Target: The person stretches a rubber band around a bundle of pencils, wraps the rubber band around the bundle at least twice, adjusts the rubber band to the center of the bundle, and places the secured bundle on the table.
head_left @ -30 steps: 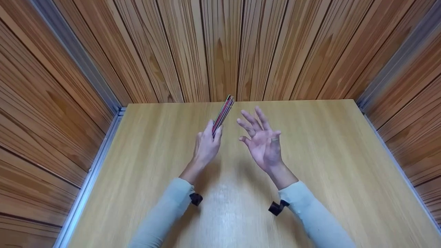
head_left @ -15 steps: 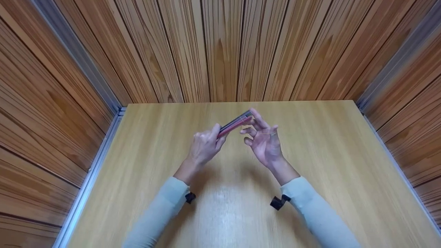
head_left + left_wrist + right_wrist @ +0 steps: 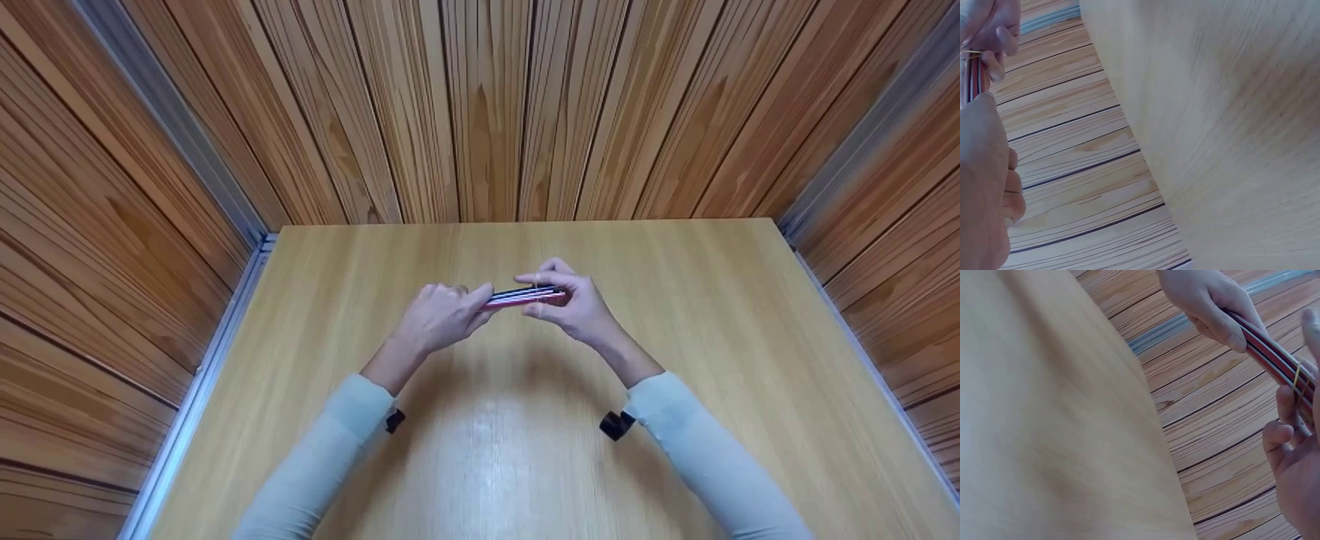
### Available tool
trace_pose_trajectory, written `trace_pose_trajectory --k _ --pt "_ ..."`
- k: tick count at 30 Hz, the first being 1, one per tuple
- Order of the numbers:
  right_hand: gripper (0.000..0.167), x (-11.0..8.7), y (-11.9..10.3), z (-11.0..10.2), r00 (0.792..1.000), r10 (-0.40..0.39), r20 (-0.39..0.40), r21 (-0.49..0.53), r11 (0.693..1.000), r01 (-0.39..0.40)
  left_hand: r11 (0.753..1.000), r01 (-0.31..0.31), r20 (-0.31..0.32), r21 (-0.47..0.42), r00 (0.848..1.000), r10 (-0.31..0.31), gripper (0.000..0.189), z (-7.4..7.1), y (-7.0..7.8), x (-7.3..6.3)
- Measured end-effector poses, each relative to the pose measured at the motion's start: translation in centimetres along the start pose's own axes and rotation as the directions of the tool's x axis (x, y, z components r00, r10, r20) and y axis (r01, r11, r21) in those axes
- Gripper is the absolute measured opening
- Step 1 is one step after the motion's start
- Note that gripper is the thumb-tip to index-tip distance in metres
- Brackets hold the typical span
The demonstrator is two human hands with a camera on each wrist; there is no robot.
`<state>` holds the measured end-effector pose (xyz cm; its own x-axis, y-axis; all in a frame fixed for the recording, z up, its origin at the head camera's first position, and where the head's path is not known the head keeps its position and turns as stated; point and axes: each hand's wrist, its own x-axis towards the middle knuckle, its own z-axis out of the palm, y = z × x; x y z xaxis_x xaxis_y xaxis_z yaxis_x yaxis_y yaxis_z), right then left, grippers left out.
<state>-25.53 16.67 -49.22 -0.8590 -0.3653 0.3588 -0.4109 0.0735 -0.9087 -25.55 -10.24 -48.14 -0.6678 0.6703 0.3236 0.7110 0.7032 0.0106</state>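
A slim bundle of pencils [image 3: 510, 300], red, black and white along its length, is held above the table, almost level. The left hand [image 3: 444, 316] grips its left end, thumb on top. At the other end the right hand [image 3: 574, 300] curls its fingers and thumb around the pencils. A thin yellow rubber band [image 3: 1297, 377] crosses the bundle close to the right fingers in the right wrist view. In the left wrist view the band [image 3: 972, 52] shows beside the far hand. The right tips of the pencils are partly hidden by the fingers.
A light wooden table [image 3: 480, 465] lies under both hands. Wood-plank walls [image 3: 487, 112] stand at the back and sides, with metal rails [image 3: 202, 360] along the side edges. Small black cameras [image 3: 616, 425] hang at the sleeve cuffs.
The left hand has swung the bundle from steeply upright to nearly level, its far end now in the right hand. The right fingers, spread before, have curled in around it with the band.
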Motion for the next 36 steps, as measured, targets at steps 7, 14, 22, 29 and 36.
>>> trace_pose_trajectory --k 7,14,22,29,36 --pt "0.036 0.0 0.4 -0.1 0.997 -0.061 0.048 -0.102 0.993 0.065 0.998 0.009 0.112 -0.059 0.994 -0.002 0.03 0.4 0.1 0.0" --pt "0.033 -0.1 0.6 0.0 0.989 -0.112 0.095 -0.128 0.984 0.123 0.992 0.075 0.211 -0.1 0.976 -0.052 0.032 1.4 0.3 -0.1" --pt "0.031 -0.7 0.2 0.7 0.93 -0.355 0.095 -0.263 0.892 0.367 0.968 0.221 0.253 -0.122 0.95 -0.185 0.034 1.9 0.2 0.7" --pt "0.034 -1.6 -0.1 2.2 0.828 -0.527 0.193 -0.233 0.795 0.561 0.928 0.333 0.248 -0.165 0.925 -0.287 0.038 2.5 -0.9 1.1" --pt "0.051 -1.7 -0.2 3.2 0.756 -0.65 0.08 -0.218 0.728 0.649 0.826 0.444 0.236 -0.347 0.894 -0.381 0.032 2.5 -0.9 1.7"
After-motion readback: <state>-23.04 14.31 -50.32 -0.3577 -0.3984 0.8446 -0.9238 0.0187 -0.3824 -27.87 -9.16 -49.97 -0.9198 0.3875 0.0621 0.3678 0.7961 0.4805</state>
